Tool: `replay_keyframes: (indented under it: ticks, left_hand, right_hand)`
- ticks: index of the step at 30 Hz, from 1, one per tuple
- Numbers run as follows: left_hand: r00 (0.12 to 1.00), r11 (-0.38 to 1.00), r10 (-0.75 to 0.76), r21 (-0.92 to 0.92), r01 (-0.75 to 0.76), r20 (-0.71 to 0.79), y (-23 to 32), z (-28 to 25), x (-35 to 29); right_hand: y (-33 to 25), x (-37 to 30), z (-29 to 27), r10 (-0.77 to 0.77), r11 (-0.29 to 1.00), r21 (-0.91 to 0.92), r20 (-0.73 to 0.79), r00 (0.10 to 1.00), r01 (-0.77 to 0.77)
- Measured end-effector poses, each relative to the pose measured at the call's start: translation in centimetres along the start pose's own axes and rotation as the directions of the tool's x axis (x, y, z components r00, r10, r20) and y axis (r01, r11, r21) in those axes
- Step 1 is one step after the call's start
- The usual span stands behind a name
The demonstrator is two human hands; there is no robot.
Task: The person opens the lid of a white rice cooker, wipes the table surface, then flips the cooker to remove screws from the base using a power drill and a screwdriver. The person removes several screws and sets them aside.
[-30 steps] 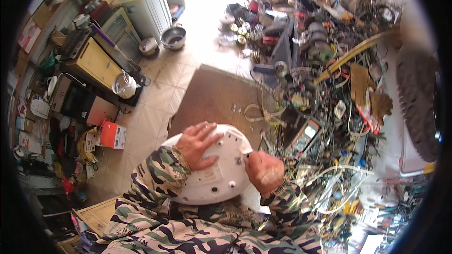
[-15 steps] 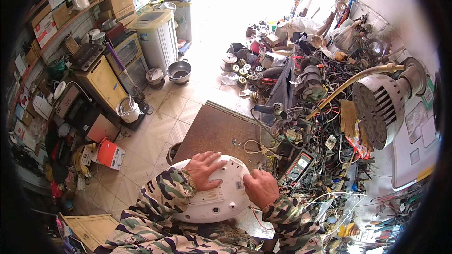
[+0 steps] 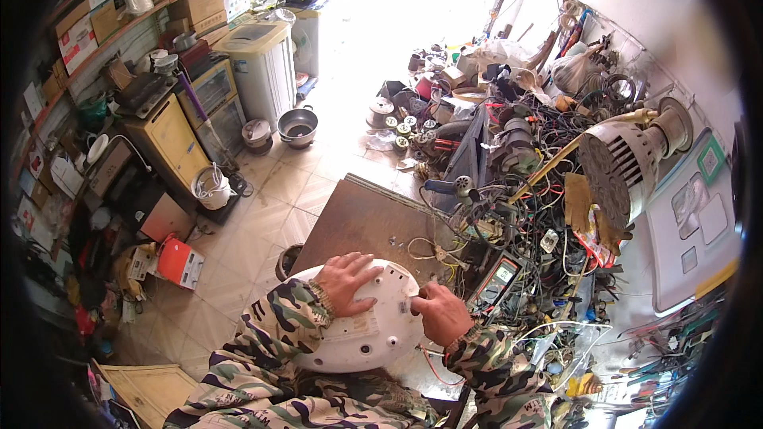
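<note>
A white oval appliance (image 3: 338, 357) lies with its holed, labelled underside up at the near edge of a brown tabletop (image 3: 350, 218), close to my body. My left hand (image 3: 344, 286) rests flat on it, with fingers stretched out and nothing held. At its right rim, my right hand (image 3: 443, 314) is closed, thumb and index finger pinched together beside a small recess. Whatever sits between those fingertips is hidden. Both sleeves are camouflage.
To the right, a multimeter (image 3: 498, 280) lies by a heap of wires and parts (image 3: 528, 222). A large finned lamp head (image 3: 628, 163) juts in above them. A black pot (image 3: 298, 125) and a red-and-white box (image 3: 180, 261) stand on the floor at left.
My right fingertips have shifted slightly along the appliance's right rim. The left hand stays flat on it. The whole view has turned a little.
</note>
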State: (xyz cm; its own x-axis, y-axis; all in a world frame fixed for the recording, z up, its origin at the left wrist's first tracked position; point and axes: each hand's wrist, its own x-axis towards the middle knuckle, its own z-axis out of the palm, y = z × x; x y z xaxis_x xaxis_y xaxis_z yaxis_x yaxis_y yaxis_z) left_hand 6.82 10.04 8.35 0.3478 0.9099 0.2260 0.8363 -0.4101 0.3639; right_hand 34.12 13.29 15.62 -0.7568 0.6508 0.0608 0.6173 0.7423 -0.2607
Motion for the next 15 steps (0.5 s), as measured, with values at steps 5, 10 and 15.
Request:
replay_keyframes:
  ticks: [5, 10, 15]
  left_hand:
    - [0.999, 0.999, -0.023, 0.035, 0.022, 0.029, 0.0, -0.1, -0.4]
    - [0.998, 1.0, -0.026, 0.013, 0.026, 0.049, 0.4, -0.2, -0.2]
    - [1.0, 0.999, -0.02, 0.036, 0.02, 0.015, 0.1, 0.1, -0.5]
  right_hand:
    - [-3.2, 1.9, -0.7, 0.458, 0.873, -0.257, 0.141, 0.878, -0.415]
    - [-0.4, 0.9, 0.4, -0.146, 0.968, -0.222, -0.14, 0.979, 0.113]
    - [-2.6, 1.1, 0.0, 0.227, 0.95, -0.203, -0.07, 0.971, -0.237]
